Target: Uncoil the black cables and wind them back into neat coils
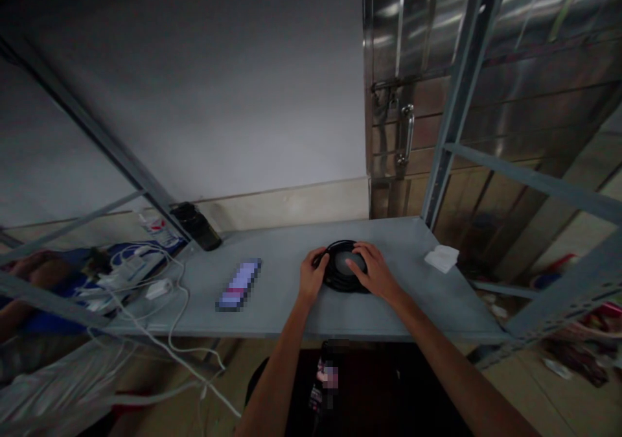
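A coil of black cable (pixel 346 286) lies on the grey metal shelf table (pixel 282 314), near its middle. My left hand (pixel 313 275) grips the left side of the coil, its thumb and fingers closed round the loops. At the coil's right side, my right hand (pixel 373 270) holds the loops, fingers over the far edge and thumb reaching into the ring. The grey tabletop shows through the coil's centre. To the left of my hands lies a phone (pixel 239 284) with its screen lit and blurred out.
A dark bottle-like container (pixel 197 226) is at the back left. White cables and an adapter (pixel 159 288) cover the left end. A crumpled white paper (pixel 442 258) sits at right. Metal posts (pixel 457 100) frame the table. Another person's arm (pixel 14 314) shows at far left.
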`<state>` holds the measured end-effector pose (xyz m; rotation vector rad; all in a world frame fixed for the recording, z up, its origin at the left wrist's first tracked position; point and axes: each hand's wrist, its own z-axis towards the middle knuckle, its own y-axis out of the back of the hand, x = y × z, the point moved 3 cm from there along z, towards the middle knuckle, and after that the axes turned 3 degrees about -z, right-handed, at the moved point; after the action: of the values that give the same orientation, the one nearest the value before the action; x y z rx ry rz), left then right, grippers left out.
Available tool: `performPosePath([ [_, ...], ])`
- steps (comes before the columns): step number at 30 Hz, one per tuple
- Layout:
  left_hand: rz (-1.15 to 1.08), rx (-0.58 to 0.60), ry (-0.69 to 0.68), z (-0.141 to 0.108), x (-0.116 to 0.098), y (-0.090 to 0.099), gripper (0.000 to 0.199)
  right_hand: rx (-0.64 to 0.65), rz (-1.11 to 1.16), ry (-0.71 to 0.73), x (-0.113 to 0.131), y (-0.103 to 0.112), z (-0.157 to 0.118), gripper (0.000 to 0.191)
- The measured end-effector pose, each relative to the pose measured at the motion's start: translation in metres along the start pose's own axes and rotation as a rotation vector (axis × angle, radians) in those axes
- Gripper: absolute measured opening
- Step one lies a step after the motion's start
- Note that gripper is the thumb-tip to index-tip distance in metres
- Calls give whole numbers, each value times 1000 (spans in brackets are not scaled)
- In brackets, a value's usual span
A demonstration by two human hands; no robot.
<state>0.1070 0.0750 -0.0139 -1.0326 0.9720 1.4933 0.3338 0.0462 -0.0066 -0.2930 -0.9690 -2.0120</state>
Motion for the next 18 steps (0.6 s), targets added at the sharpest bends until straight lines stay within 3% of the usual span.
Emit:
performPosePath([
  [5,-7,-14,21,-1,-5,1,51,42,-61,118,21,8,-3,34],
  [11,-10,-20,26,-3,-8,1,52,245,-197,284,40,1,-11,76],
  [16,-13,-25,26,-5,-2,-1,52,260,-350,218,34,-12,-19,50],
  [18,-8,-31,13,-5,-2,-1,46,262,-298,211,32,-10,-18,50],
])
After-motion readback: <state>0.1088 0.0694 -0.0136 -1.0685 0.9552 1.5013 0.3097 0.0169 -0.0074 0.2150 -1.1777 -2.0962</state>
